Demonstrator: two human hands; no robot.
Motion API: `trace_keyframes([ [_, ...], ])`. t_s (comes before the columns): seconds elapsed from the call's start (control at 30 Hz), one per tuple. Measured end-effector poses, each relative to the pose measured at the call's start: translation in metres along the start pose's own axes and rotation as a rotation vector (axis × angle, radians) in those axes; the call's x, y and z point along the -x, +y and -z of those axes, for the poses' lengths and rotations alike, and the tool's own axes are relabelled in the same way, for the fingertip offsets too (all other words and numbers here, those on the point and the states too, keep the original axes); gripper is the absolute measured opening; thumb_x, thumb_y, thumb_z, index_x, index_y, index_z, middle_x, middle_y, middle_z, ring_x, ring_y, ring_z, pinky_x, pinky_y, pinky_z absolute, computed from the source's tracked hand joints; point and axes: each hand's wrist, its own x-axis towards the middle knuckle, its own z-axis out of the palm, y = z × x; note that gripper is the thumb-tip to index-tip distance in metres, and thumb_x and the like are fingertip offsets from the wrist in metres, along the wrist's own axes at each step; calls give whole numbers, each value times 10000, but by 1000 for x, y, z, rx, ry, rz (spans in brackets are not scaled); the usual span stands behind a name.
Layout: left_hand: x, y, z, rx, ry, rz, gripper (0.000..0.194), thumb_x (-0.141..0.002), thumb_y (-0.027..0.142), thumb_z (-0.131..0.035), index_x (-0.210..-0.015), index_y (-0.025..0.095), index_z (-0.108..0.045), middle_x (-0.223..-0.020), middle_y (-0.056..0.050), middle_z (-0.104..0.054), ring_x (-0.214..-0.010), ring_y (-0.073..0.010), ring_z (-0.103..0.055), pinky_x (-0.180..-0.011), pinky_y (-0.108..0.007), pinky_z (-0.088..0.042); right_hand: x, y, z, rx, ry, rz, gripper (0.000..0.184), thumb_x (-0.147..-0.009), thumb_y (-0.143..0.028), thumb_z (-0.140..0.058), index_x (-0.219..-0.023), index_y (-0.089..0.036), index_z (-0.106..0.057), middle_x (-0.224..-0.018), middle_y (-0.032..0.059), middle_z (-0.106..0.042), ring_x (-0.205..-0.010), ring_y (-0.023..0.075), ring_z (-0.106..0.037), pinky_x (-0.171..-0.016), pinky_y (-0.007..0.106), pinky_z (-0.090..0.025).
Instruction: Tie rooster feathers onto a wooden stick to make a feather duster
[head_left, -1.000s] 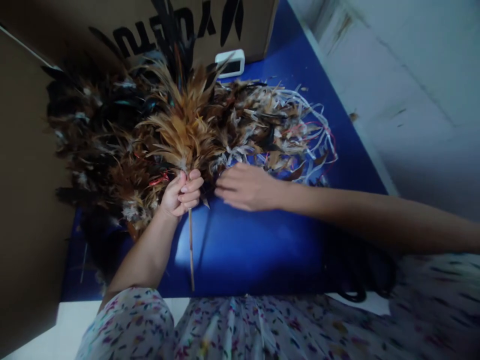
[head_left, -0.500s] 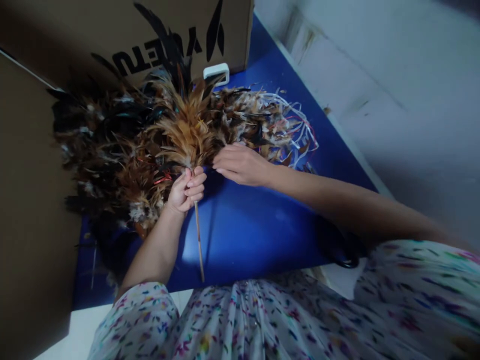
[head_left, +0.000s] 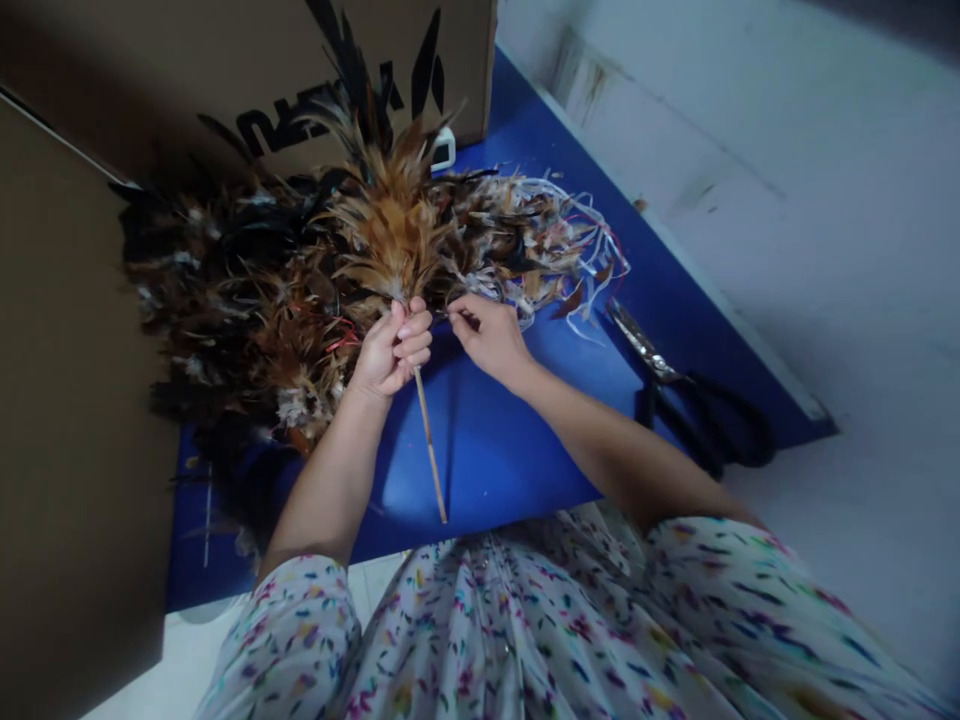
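Observation:
A feather duster (head_left: 397, 230), with golden-brown plumes and long black ones at its tip, stands before me with its thin wooden stick (head_left: 430, 440) pointing down toward me. My left hand (head_left: 396, 348) is closed around the stick just below the feathers. Right beside it, my right hand (head_left: 487, 335) has thumb and fingertips drawn together in a pinch at the edge of the feather pile. What lies between those fingertips is too small to make out. Loose brown, black and white feathers (head_left: 247, 300) spread behind both hands.
Black-handled scissors (head_left: 649, 360) lie on the blue table (head_left: 517, 460) by my right forearm. White and red strings (head_left: 600, 235) trail from the pile's right end. A small white device (head_left: 444, 150) stands before a cardboard box (head_left: 225, 70); more cardboard (head_left: 67, 400) rises at left.
My view has shifted, and the scissors now show past my right arm. The duster and left hand appear farther up and right. My right hand's fingers went from loosely extended to a pinch.

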Motion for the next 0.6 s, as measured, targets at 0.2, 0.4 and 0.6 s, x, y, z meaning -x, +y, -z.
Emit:
trace_keyframes([
  [0.2, -4, -5, 1, 18, -24, -7, 316, -1018, 326, -324, -854, 151, -529, -570, 71, -329, -344, -3, -248, -313, -107, -195, 25, 3, -20, 92, -47, 131, 147, -843, -118, -468, -853, -169, -606, -871, 89, -667, -847, 205, -609, -791, 349, -483],
  [0.4, -2, -22, 10, 2, -80, 71, 311, -1011, 323, -342, -856, 139, -539, -585, 68, -341, -349, -3, -262, -326, -113, -236, 30, 5, -7, 7, -29, 102, 211, -855, -108, -459, -958, -200, -618, -908, 59, -659, -862, 185, -611, -793, 331, -496],
  [0.6, 1, -31, 11, 59, 3, 101, 211, -950, 351, -507, -858, 163, -535, -597, 73, -337, -360, -8, -261, -342, -129, -236, 38, 0, 0, 26, -23, 71, 221, -893, -117, -456, -999, -207, -627, -865, 64, -649, -830, 198, -610, -781, 356, -508],
])
